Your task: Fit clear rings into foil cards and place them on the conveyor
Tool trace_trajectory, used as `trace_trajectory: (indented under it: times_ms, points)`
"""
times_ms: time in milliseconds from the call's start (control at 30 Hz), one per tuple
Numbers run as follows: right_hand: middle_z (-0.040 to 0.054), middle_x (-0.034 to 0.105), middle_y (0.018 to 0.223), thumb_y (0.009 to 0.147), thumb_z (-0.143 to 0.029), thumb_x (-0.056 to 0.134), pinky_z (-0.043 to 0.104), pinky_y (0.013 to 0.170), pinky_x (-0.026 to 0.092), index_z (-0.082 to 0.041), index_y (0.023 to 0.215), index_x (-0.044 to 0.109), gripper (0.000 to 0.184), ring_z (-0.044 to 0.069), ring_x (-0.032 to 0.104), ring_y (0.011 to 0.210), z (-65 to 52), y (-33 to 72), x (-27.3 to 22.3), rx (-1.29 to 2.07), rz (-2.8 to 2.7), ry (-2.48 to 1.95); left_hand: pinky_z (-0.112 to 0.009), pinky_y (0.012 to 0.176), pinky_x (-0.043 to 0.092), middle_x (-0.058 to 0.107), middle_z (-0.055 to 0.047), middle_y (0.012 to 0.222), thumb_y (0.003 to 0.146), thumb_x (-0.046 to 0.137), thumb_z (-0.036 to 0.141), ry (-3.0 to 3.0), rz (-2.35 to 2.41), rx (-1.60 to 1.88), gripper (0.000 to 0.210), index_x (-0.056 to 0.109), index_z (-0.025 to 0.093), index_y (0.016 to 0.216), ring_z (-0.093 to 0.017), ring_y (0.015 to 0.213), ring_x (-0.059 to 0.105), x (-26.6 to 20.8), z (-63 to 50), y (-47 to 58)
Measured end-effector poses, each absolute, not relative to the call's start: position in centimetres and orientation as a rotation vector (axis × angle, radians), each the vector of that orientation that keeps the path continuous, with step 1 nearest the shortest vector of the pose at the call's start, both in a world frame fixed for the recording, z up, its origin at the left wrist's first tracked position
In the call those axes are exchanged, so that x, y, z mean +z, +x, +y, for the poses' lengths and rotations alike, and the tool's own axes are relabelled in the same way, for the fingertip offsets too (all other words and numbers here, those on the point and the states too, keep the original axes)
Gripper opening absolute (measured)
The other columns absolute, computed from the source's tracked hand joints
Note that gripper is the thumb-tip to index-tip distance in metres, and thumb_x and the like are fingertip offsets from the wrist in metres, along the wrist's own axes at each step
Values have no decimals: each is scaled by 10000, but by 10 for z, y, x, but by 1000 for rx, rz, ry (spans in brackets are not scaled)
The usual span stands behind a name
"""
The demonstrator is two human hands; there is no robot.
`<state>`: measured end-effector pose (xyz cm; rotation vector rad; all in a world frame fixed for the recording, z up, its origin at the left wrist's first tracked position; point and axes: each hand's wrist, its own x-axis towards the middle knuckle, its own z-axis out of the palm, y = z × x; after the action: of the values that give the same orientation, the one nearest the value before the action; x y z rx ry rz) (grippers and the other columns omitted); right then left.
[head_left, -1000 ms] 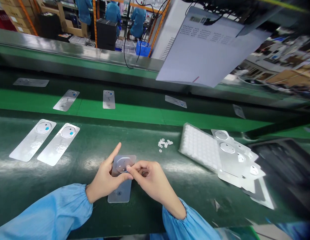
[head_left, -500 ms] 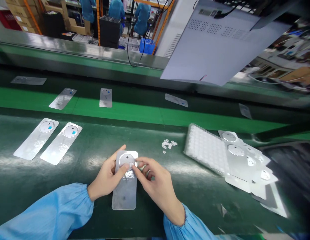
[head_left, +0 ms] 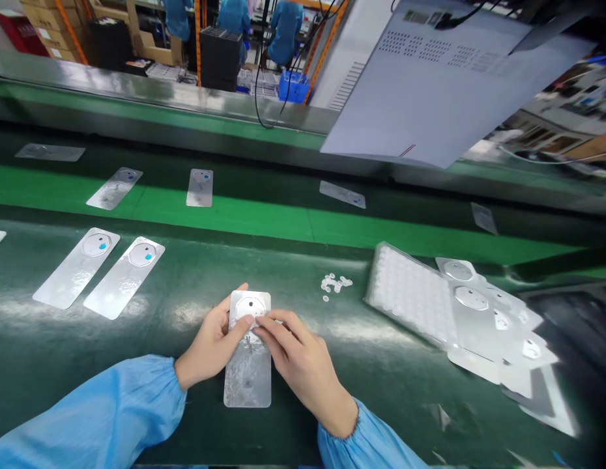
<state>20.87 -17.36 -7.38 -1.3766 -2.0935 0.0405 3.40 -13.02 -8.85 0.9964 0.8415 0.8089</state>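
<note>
A silvery rectangular panel (head_left: 248, 378) with rounded corners and a ring-shaped area near its top lies before me. My left hand (head_left: 210, 345) grips its left edge, thumb resting on the front by the ring. With thumb and index finger pinched, my right hand (head_left: 298, 355) touches the lower right of the ring; whatever is between those fingertips is hidden or too small to name. Small clear rings (head_left: 336, 283) lie in a loose pile beyond my right hand. Two similar panels with blue dots, a nearer one (head_left: 124, 279) and a farther one (head_left: 77, 270), rest at left.
A clear tray of white round pieces (head_left: 410, 296) stands at right, beside a stack of silvery panels (head_left: 479, 319). Several panels lie on the green belt (head_left: 264, 218) behind the bench. A grey monitor back (head_left: 430, 91) hangs overhead at the right.
My right fingers have shifted slightly over the panel's ring area and are drawn closer together. The whole view has moved a little; the left hand keeps its hold.
</note>
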Motion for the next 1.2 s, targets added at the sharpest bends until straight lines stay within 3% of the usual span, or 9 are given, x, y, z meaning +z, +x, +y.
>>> trace_trajectory:
  times_ms: [133,267,333,400,467,600,767,900,1200]
  points:
    - [87,702,995,1081,-256,484,268,701,613,-184,1110,700,229,178,724,817,-172,206,-75,180,-2025,-1384,-223,635,496,695,-32,861,940,671,454,980,815,805,850,255,164,1622,-139,707,622,-91,-132,33]
    - [72,702,964,1073,-201,492,255,682,599,-200,1089,696,205,166,716,804,-172,208,-78,113,-1976,-1357,-175,438,285,491,102,560,984,627,431,1028,884,815,861,109,259,1649,-75,437,376,-93,-134,31]
    - [69,708,948,1046,-160,548,244,663,583,-203,1097,688,155,161,711,795,-173,211,-80,-18,-1942,-1309,-188,468,348,593,57,632,969,652,418,1078,919,853,685,371,244,1569,-86,488,463,-93,-133,32]
    - [78,720,956,1008,-114,608,252,667,571,-194,1138,678,168,167,710,803,-173,215,-83,-142,-1962,-1247,-229,600,475,714,-27,776,944,682,415,1174,937,879,407,692,176,1274,-136,652,618,-92,-131,32]
    - [92,733,978,986,-73,622,279,676,562,-179,1195,667,239,179,709,812,-172,217,-86,-201,-2031,-1163,-272,719,528,767,-74,827,934,686,426,1276,942,855,309,810,145,969,-203,798,697,-91,-129,33]
    - [93,739,983,976,-39,593,312,636,536,-189,1225,673,302,185,692,773,-169,216,-87,-134,-2052,-1049,-312,812,564,812,-88,901,924,690,434,1259,915,798,314,842,159,924,-263,913,745,-88,-126,32]
    - [63,685,927,960,-104,673,285,680,563,-197,1040,710,128,168,679,782,-168,207,-79,215,-1765,-1218,-303,876,573,817,-71,1015,932,692,387,1263,901,811,265,841,184,1012,-246,960,756,-88,-126,31]
    - [47,670,913,976,-117,643,268,650,546,-206,1012,705,114,153,647,726,-170,203,-73,318,-1776,-1269,-304,876,592,819,-64,1011,924,705,358,1268,930,840,237,840,199,1038,-248,960,768,-89,-127,31]
    - [15,620,846,983,-248,608,246,537,400,-204,911,693,120,115,470,599,-170,203,-63,700,-1638,-1439,-380,995,598,796,-66,1108,854,773,331,1270,958,883,252,829,210,1068,-292,1088,750,-93,-129,32]
